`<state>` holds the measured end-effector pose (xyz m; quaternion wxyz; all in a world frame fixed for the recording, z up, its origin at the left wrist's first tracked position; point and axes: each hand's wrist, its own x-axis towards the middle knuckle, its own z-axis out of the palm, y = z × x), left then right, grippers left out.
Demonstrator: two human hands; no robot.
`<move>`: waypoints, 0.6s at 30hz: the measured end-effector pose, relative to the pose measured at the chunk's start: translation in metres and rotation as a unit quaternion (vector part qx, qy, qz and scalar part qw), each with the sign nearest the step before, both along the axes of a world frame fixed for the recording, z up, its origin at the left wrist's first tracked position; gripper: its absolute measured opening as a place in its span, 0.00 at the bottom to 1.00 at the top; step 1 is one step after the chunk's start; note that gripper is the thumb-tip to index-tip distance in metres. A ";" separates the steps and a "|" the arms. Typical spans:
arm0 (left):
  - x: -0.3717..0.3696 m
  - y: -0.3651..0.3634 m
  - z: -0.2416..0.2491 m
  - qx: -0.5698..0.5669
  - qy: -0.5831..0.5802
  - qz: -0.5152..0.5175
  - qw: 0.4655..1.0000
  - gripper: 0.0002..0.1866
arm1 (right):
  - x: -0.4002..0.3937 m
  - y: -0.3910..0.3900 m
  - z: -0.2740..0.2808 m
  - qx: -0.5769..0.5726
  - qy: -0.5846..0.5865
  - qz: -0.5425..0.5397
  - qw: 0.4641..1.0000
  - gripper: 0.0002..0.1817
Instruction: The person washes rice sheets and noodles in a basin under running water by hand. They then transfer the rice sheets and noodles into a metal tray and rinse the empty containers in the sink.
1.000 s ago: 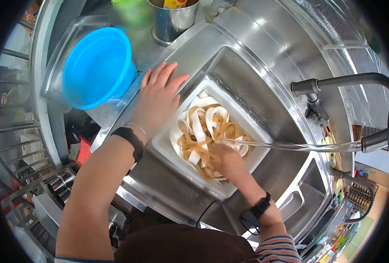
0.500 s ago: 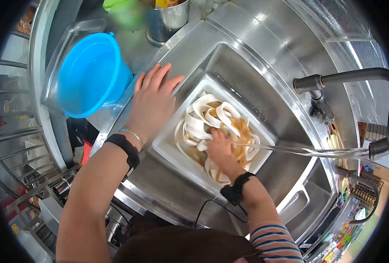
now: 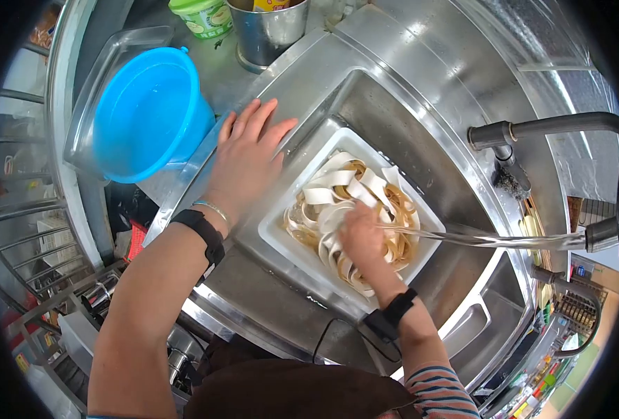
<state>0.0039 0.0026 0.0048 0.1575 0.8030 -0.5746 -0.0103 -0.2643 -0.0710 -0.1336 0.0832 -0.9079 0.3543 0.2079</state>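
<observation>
A white rectangular tub (image 3: 279, 222) stands in the steel sink. Wide flat white noodles (image 3: 365, 190) and tan strips (image 3: 401, 255) lie tangled in water inside it. My right hand (image 3: 362, 236) is in the tub among the noodles, palm down. Motion smears its fingers, so I cannot see whether they grip any noodles. Water from a tap (image 3: 599, 236) runs in a stream onto the strips beside this hand. My left hand (image 3: 248, 157) lies at the sink's left edge with its fingers spread, holding nothing.
A blue basin (image 3: 145, 115) stands on the counter left of my left hand. Behind it are a steel pot (image 3: 271, 31) and a green tub (image 3: 203, 17). A second tap (image 3: 554, 126) reaches over the right side. A white-edged divider (image 3: 470, 314) crosses the sink at lower right.
My right hand has shifted slightly right and up in the tub, and the noodles have been stirred into a new tangle. The tub has slid a little right. My left hand has barely moved.
</observation>
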 end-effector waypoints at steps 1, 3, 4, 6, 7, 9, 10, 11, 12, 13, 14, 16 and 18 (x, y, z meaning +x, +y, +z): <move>0.000 0.000 0.000 -0.001 0.004 -0.003 1.000 0.29 | 0.012 0.009 0.008 0.002 -0.001 0.001 1.000 0.23; -0.001 0.001 0.000 -0.004 0.007 -0.003 1.000 0.29 | 0.034 0.023 0.016 0.024 -0.131 0.040 0.990 0.24; 0.000 0.000 0.000 -0.010 0.010 -0.002 1.000 0.29 | 0.047 0.029 0.012 0.025 -0.134 0.039 0.990 0.24; -0.002 0.000 0.001 -0.010 0.009 -0.002 1.000 0.29 | 0.070 0.039 0.001 0.066 -0.017 0.086 0.994 0.25; -0.002 -0.001 0.001 -0.013 0.011 -0.002 1.000 0.29 | 0.075 0.044 -0.003 0.066 -0.019 0.082 0.994 0.25; -0.004 0.000 0.002 -0.006 0.007 0.000 1.000 0.29 | 0.074 0.052 -0.013 0.110 -0.038 0.078 0.990 0.16; -0.003 -0.002 0.003 -0.001 0.001 0.002 1.000 0.29 | 0.071 0.050 -0.023 0.107 -0.040 0.077 0.990 0.16; -0.002 -0.004 0.004 -0.003 -0.003 0.003 1.000 0.29 | 0.070 0.045 -0.034 0.091 -0.027 0.071 0.993 0.17; -0.002 -0.003 0.004 -0.002 -0.001 0.003 1.000 0.29 | 0.066 0.044 -0.044 0.080 -0.013 0.064 0.995 0.17; -0.003 -0.001 0.005 0.002 0.004 0.001 1.000 0.29 | 0.060 0.039 -0.043 0.076 0.001 0.084 0.994 0.15; -0.003 -0.001 0.005 0.004 0.004 0.002 1.000 0.29 | 0.052 0.034 -0.045 0.079 0.001 0.084 0.993 0.15; -0.002 -0.001 0.004 -0.009 0.020 -0.003 1.000 0.28 | 0.037 0.020 -0.049 0.069 -0.016 0.092 0.993 0.13; -0.002 0.000 0.004 -0.014 0.023 -0.003 1.000 0.28 | 0.022 0.003 -0.030 0.073 -0.008 0.067 0.995 0.12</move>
